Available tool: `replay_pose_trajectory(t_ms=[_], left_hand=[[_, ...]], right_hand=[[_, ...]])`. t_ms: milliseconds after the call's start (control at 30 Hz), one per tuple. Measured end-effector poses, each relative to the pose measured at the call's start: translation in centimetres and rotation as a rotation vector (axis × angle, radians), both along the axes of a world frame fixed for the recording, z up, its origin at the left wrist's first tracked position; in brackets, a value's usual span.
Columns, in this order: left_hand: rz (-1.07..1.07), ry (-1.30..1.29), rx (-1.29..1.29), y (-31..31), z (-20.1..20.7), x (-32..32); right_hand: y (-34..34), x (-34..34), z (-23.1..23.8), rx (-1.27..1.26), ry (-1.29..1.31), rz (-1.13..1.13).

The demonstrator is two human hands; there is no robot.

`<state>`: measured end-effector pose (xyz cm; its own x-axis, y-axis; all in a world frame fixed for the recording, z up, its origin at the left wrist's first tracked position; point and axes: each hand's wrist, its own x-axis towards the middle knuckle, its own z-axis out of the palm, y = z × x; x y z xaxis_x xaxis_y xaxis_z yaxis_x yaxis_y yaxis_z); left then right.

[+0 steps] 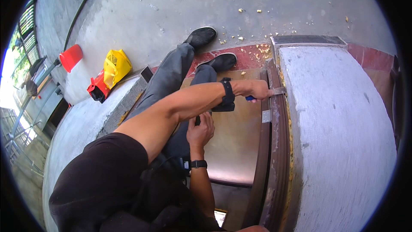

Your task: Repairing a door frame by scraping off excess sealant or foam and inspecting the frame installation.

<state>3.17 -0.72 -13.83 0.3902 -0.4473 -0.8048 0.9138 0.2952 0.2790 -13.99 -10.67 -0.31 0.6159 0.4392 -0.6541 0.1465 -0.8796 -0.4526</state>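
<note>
My left hand (256, 90) reaches across to the right, closed around the blue handle of a scraper (279, 90). The scraper's flat metal blade points at the joint between a brown door frame (277, 154) and a rough white wall (339, 124). Yellow foam (291, 146) shows along that joint. A black band with a dark box sits on my left wrist. My right hand (201, 129) is lower, near my thigh, with its fingers curled; a small dark thing shows beside the thumb, too hidden to name. A metal hinge plate (266, 116) is on the frame below my left hand.
Yellow foam crumbs (262, 53) lie on the red threshold strip (249, 58) and grey floor (274, 4). To the left are a yellow bag (116, 66), a red-and-black bag (98, 87) and a red container (71, 57). A brown door panel (236, 146) stands beside the frame.
</note>
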Motion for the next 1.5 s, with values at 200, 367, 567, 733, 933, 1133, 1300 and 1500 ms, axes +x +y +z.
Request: replay_pose_trajectory(t_ms=[200,367,567,733,933,1133,1300,1500], left_hand=[[0.101,0.067,-0.042,-0.4,1.5,-0.1],[-0.052,0.011,-0.016,1.3,2.2,1.0],[-0.074,-0.030,-0.154,1.3,12.0,-0.2],[0.016,-0.072,-0.219,0.4,15.9,-1.0],[0.043,-0.010,-0.067,1.0,12.5,-1.1],[-0.016,-0.157,-0.354,1.1,17.4,-1.2],[-0.022,-0.336,-0.525,-1.3,25.0,-2.1],[0.063,-0.405,0.172,5.5,21.8,-8.4]], right_hand=[[-0.3,0.7,0.3,-0.057,0.001,0.080],[0.2,0.1,-0.3,0.020,-0.056,0.025],[-0.1,0.0,0.5,0.042,-0.102,0.052],[-2.6,-1.4,-0.3,0.092,-0.128,0.053],[-0.7,-2.6,0.3,0.057,-0.016,-0.071],[-2.8,-2.6,-0.8,0.123,-0.051,0.012],[-6.0,-2.4,1.1,0.182,-0.054,0.073],[-2.9,1.1,6.1,0.079,0.133,0.370]])
